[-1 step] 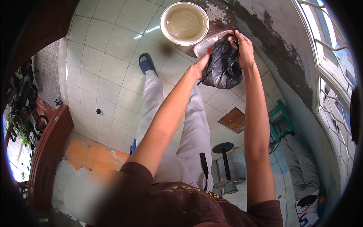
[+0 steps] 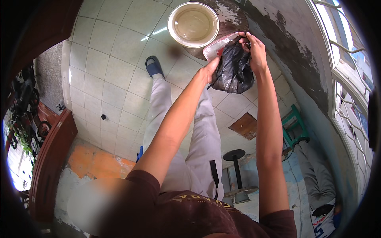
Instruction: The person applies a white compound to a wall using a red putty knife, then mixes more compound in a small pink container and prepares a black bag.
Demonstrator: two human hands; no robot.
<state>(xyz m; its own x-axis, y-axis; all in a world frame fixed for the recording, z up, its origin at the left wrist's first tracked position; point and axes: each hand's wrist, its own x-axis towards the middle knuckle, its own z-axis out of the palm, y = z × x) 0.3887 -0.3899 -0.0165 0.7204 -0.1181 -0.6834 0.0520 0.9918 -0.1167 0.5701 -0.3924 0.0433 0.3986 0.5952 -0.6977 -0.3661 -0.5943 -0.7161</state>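
Note:
A crumpled black plastic bag (image 2: pixel 235 71) hangs between my two hands. My left hand (image 2: pixel 209 69) is closed on its left side, thumb toward a shallow whitish tray with a pink rim (image 2: pixel 212 49). My right hand (image 2: pixel 256 50) pinches the bag's upper right edge, fingertips close to the tray's far end. Something red shows in the tray beside the bag; the bag covers the rest of it. Whether my fingers also grip the tray, I cannot tell. Just beyond stands a round cream basin (image 2: pixel 173 29) with clear liquid in it.
Basin and tray are at a worn brown tabletop (image 2: pixel 228 14) against the peeling wall (image 2: pixel 285 47). A green plastic stool (image 2: pixel 294 127) stands at the right, near another person's grey-trousered legs (image 2: pixel 315 170). A brown board (image 2: pixel 243 126) lies on the tiled floor (image 2: pixel 107 79).

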